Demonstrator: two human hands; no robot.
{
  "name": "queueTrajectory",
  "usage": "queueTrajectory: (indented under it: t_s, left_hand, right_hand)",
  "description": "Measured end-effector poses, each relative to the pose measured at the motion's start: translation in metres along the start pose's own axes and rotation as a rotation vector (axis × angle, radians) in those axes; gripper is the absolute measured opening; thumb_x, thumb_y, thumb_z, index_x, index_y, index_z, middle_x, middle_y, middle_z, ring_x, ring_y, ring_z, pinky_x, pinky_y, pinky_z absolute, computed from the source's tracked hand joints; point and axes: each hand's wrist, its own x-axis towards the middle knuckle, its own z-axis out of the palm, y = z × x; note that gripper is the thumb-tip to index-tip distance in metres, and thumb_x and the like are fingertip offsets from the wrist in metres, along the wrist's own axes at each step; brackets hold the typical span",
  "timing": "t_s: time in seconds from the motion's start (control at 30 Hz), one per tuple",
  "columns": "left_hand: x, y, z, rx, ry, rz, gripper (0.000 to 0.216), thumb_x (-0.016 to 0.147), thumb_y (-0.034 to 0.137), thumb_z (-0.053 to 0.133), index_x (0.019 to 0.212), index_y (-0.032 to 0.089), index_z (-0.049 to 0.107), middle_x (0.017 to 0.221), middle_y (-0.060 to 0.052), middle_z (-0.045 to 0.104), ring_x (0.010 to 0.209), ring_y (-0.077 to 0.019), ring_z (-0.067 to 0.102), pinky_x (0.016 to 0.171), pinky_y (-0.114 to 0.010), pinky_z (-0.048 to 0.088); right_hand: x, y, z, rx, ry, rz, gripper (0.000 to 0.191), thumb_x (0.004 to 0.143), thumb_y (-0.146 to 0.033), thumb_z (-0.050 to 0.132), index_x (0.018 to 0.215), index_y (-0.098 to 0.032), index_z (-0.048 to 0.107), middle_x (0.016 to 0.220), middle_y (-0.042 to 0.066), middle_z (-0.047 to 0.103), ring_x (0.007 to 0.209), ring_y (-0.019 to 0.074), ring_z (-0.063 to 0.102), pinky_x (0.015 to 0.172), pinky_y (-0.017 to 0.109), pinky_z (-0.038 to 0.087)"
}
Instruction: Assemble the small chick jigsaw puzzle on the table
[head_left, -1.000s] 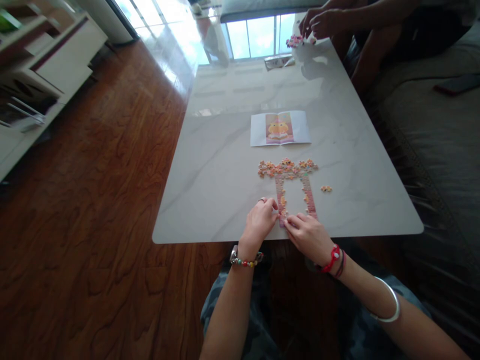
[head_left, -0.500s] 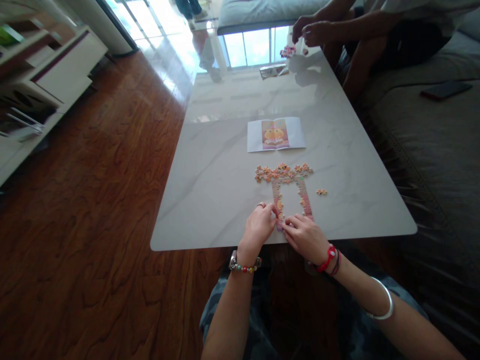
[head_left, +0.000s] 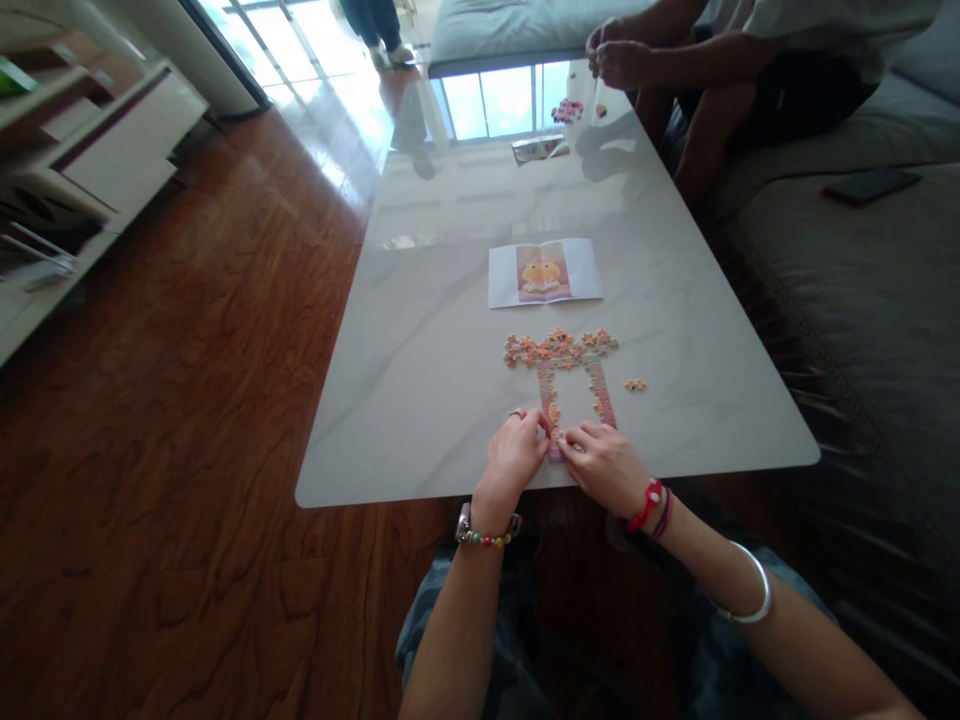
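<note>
Tabletop [head_left: 420,380]: pale marble, carrying everything below.
Left hand [head_left: 514,460]: at the near edge, fingertips down on the jigsaw's near-left corner; whether it pinches a piece, I cannot tell.
Jigsaw [head_left: 559,350]: a part-built frame near the near edge, its middle bare.
Reference sheet [head_left: 545,273]: just beyond it.
Right hand [head_left: 604,465]: fingertips meeting the left's at that corner; grip unclear.
Step, as judged: working that corner join, which calls for light, exact pressure.
Loose piece [head_left: 635,385]: just right of the frame.

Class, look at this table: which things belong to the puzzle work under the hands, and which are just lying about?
In use: left hand, right hand, half-built puzzle, heap of loose pieces, reference picture.
Lying about: shiny wrapper, dark phone on the sofa, shelf unit.
</note>
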Motion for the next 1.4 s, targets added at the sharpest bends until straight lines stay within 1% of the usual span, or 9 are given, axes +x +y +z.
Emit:
queueTrajectory:
  t_s: [0.13, 0.23, 0.5, 0.7, 0.83, 0.93, 1.0, 1.13, 1.4]
  left_hand:
    - [-0.001, 0.002, -0.002, -0.019, -0.003, -0.014, 0.014, 0.074, 0.022, 0.048, 0.086, 0.021, 0.055, 0.084, -0.003, 0.055, 0.075, -0.0126, 0.053, 0.069, -0.023, 0.041]
    - [-0.001, 0.002, -0.003, -0.037, -0.004, -0.016, 0.014, 0.074, 0.023, 0.047, 0.084, 0.021, 0.056, 0.082, -0.002, 0.055, 0.074, -0.0120, 0.052, 0.070, -0.023, 0.041]
    - [0.003, 0.000, -0.002, -0.028, -0.011, -0.013, 0.014, 0.071, 0.020, 0.051, 0.083, 0.022, 0.057, 0.078, -0.001, 0.054, 0.072, -0.0120, 0.051, 0.067, -0.022, 0.041]
    - [0.003, -0.001, -0.003, -0.036, -0.007, 0.041, 0.013, 0.074, 0.023, 0.049, 0.084, 0.021, 0.057, 0.077, -0.001, 0.052, 0.072, -0.0122, 0.051, 0.067, -0.023, 0.042]
    - [0.003, 0.001, -0.005, -0.005, 0.079, 0.105, 0.030, 0.073, 0.027, 0.053, 0.103, 0.021, 0.051, 0.096, -0.004, 0.051, 0.087, -0.0156, 0.050, 0.078, -0.028, 0.042]
    - [0.001, 0.004, -0.006, 0.106, 0.088, 0.101, 0.054, 0.067, 0.027, 0.061, 0.118, 0.026, 0.041, 0.121, -0.007, 0.040, 0.109, -0.0230, 0.038, 0.088, -0.036, 0.037]
    - [0.001, 0.005, -0.005, 0.163, 0.059, 0.073, 0.060, 0.065, 0.028, 0.064, 0.120, 0.028, 0.039, 0.131, -0.006, 0.032, 0.116, -0.0268, 0.030, 0.090, -0.040, 0.035]
    - [0.002, 0.004, -0.003, 0.189, 0.013, 0.078, 0.063, 0.067, 0.028, 0.062, 0.124, 0.031, 0.034, 0.137, -0.003, 0.028, 0.121, -0.0272, 0.024, 0.090, -0.042, 0.034]
    - [0.005, 0.006, -0.004, 0.203, -0.018, 0.045, 0.062, 0.069, 0.026, 0.059, 0.125, 0.031, 0.033, 0.135, -0.002, 0.034, 0.126, -0.0287, 0.018, 0.090, -0.049, 0.029]
  right_hand:
    - [-0.001, 0.005, 0.002, 0.074, 0.057, 0.035, 0.019, 0.080, -0.021, 0.044, 0.090, -0.016, 0.060, 0.079, 0.006, 0.056, 0.079, 0.0162, 0.045, 0.071, 0.029, 0.033]
    - [-0.004, 0.009, 0.005, 0.105, 0.117, -0.021, 0.022, 0.081, -0.022, 0.044, 0.096, -0.018, 0.059, 0.082, 0.006, 0.056, 0.079, 0.0155, 0.045, 0.073, 0.028, 0.034]
    - [-0.005, 0.013, 0.008, 0.155, 0.137, -0.059, 0.021, 0.079, -0.021, 0.046, 0.094, -0.021, 0.061, 0.084, 0.005, 0.056, 0.078, 0.0149, 0.048, 0.073, 0.030, 0.037]
    - [-0.010, 0.060, 0.000, 0.377, 0.371, 0.285, 0.024, 0.081, -0.022, 0.043, 0.097, -0.018, 0.060, 0.088, 0.005, 0.056, 0.082, 0.0145, 0.053, 0.076, 0.028, 0.043]
    - [-0.013, 0.080, 0.001, 0.385, 0.218, 0.289, 0.032, 0.074, -0.026, 0.054, 0.104, -0.015, 0.056, 0.094, 0.007, 0.053, 0.080, 0.0152, 0.054, 0.076, 0.029, 0.045]
    - [-0.014, 0.083, 0.006, 0.366, 0.112, 0.217, 0.046, 0.068, -0.025, 0.061, 0.111, -0.013, 0.051, 0.102, 0.010, 0.050, 0.090, 0.0182, 0.053, 0.082, 0.031, 0.044]
    - [-0.014, 0.083, 0.009, 0.347, 0.093, 0.181, 0.051, 0.066, -0.025, 0.063, 0.113, -0.014, 0.048, 0.106, 0.010, 0.048, 0.098, 0.0207, 0.050, 0.086, 0.035, 0.042]
    - [-0.013, 0.083, 0.010, 0.318, 0.071, 0.117, 0.057, 0.064, -0.023, 0.065, 0.117, -0.017, 0.044, 0.113, 0.011, 0.046, 0.106, 0.0231, 0.045, 0.088, 0.038, 0.041]
    - [-0.011, 0.082, 0.007, 0.300, 0.037, 0.143, 0.058, 0.062, -0.020, 0.066, 0.116, -0.016, 0.046, 0.116, 0.012, 0.046, 0.107, 0.0233, 0.045, 0.088, 0.038, 0.042]
